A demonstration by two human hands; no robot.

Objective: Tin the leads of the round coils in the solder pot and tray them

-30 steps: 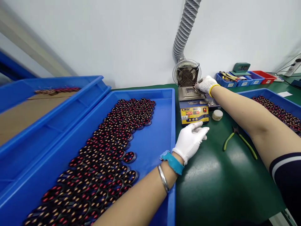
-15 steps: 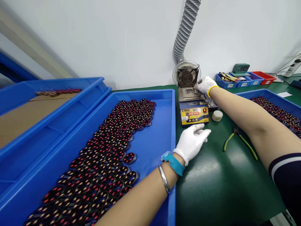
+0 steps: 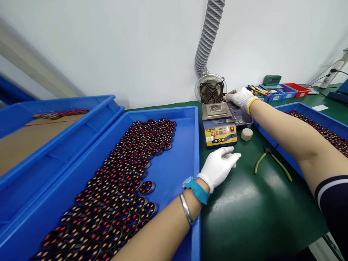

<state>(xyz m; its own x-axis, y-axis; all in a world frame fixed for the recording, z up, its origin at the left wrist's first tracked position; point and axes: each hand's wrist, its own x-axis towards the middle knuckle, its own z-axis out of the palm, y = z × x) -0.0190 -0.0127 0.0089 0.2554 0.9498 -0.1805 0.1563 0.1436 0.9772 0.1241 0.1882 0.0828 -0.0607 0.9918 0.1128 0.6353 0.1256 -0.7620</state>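
Although the big blue tray (image 3: 176, 152) left of the heating unit (image 3: 220, 136) looks unchanged, its rows of dark ring parts (image 3: 122, 181) with the bare patch beside them matching the earlier frames, the right hand's spot has shifted. Second blue tray (image 3: 307, 110), well right of the unit, same filling. Fan (image 3: 212, 93) stands at the unit's back edge.

Left hand (image 3: 217, 166): just in front of the unit, half-curled, thumb and fingers apart, nothing in it that I can see; pose basically the same. Right hand (image 3: 241, 98): moved a bit right and back versus the unit, fingertips pinched closed on one small round part (image 3: 224, 96).

Pliers (image 3: 281, 166) and white round container (image 3: 247, 134), both right of the unit, untouched.

Part now sits at the unit's back right, farther from its square well (image 3: 216, 108) than half a second ago. Reads to me as backing off the well; contact detail too small to tell.
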